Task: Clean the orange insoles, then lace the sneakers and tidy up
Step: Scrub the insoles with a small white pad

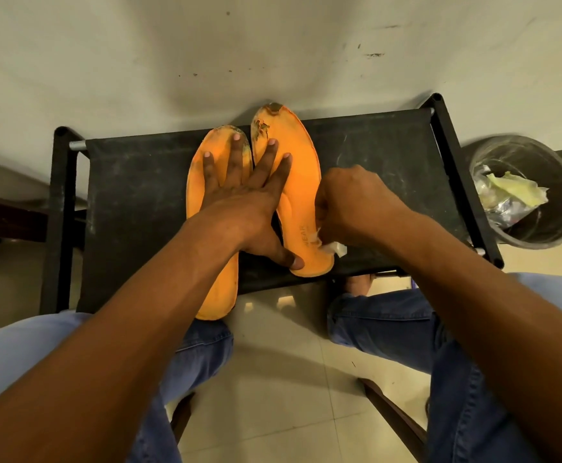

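On the bench (pixel 373 155), two orange insoles (pixel 301 182) lie lengthwise, toes toward the wall, left heel overhanging. Left hand (pixel 242 198) fingers spread, pressing both; right hand (pixel 356 202) fingers pinch a wipe (pixel 334 248). Bench sides lie bare.

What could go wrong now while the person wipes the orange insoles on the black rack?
1. The left insole overhangs the rack's near edge; it may slip off if the left hand lifts.
2. The wipe in the right hand looks frayed and may shed bits on the right insole.
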